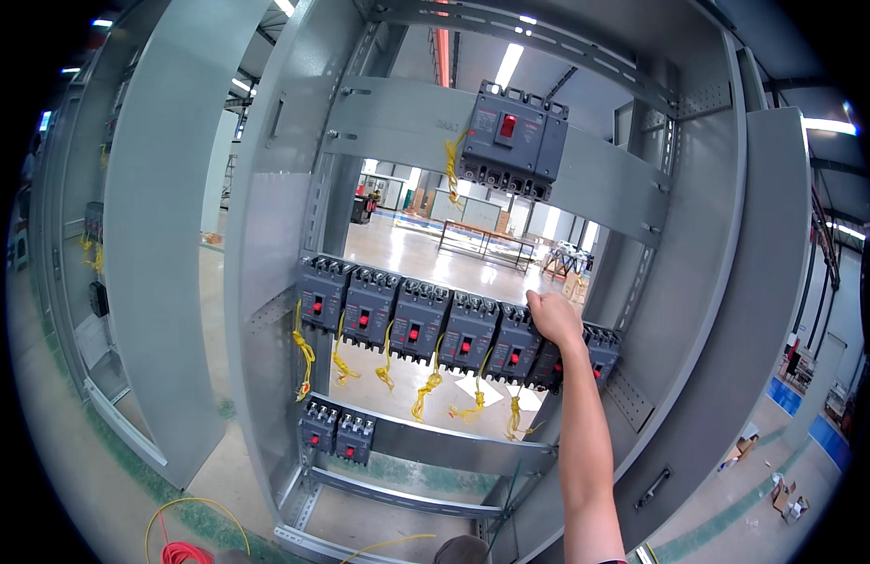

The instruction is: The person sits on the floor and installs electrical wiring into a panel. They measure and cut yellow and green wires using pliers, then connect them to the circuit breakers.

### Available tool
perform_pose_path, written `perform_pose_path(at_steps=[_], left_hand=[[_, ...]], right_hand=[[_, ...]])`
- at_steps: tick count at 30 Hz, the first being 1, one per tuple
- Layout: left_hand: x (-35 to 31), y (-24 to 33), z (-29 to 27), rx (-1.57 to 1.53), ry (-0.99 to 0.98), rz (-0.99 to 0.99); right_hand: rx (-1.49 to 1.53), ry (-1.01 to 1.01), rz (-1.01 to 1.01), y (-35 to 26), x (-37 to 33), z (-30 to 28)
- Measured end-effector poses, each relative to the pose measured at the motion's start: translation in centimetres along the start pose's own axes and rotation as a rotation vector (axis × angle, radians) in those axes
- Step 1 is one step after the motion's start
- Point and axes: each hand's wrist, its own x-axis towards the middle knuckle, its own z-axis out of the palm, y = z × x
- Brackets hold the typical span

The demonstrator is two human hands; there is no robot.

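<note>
- Inside the tall gray cabinet (695,211), a row of dark circuit breakers (470,324) is running across the middle, slanting down toward the right, each visible switch showing red.
- At the right part of this row, the right hand (555,320) is resting over the top edge, beside the fifth breaker (517,340) from the left and in front of its neighbor.
- Around that top edge, the right hand is curling narrowly, its thumb side pointing left; the fingertips are hiding from view, so I cannot tell whether they are gripping anything.
- From the lower edge, the bare right forearm (587,442) is rising and covering a portion of the sixth breaker.
- Outside the view, the left hand is lying out of sight, so I cannot tell its state.
- Along the front of the row, bundles of thin yellow wire (426,395) are dangling below the breakers, several of them knotted.
- Above, a larger breaker (512,141) is sitting on a wide gray crossplate (397,115), with a yellow wire bunch (451,169) hanging at its left side.
- Below, at the left, two small breakers (336,432) are standing side by side on a lower crossbar (454,448).
- Near the bottom left, a red cable coil (183,553) is lying on the floor (252,489).
- Beyond the cabinet, a long metal-framed table (487,242) is standing in the hall.
</note>
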Motion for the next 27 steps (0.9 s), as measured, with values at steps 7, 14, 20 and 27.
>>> perform_pose_path(at_steps=[7, 14, 20, 27], left_hand=[[-0.1, -0.6, 0.2, -0.011, -0.022, -0.006], [0.0, 0.0, 0.3, 0.009, -0.028, 0.023], [0.1, 0.7, 0.3, -0.019, -0.055, -0.032], [-0.4, 0.5, 0.5, 0.047, -0.078, -0.06]], right_hand=[[-0.003, 0.061, -0.015, 0.5, -0.1, 0.2], [0.041, 0.021, -0.009, -0.2, -0.6, -0.5], [0.045, 0.007, -0.011, -0.1, -0.6, -0.6], [0.027, -0.008, -0.011, -0.3, -0.7, -0.7]])
